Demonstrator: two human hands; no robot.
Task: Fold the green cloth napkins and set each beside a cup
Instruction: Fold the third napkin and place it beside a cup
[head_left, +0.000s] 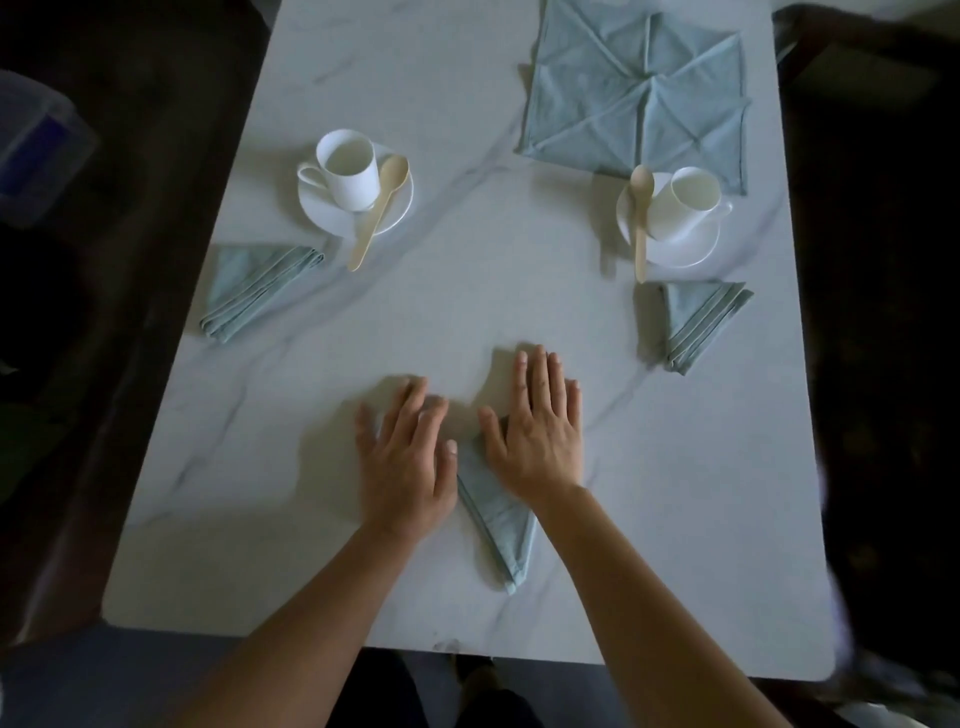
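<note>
Dim, cool light throughout. Filling the centre, white grey-veined marble-look table (467, 291) with rounded corners. At 3 o'clock, dark floor (878, 374). At 10 o'clock, clear plastic bin (36, 145), blurred. At 7 o'clock, paler grey floor (78, 686).

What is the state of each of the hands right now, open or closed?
Left hand: open, fingers straight, pressing flat on the green napkin.
Right hand: open, fingers straight, pressing flat on the same napkin.
</note>
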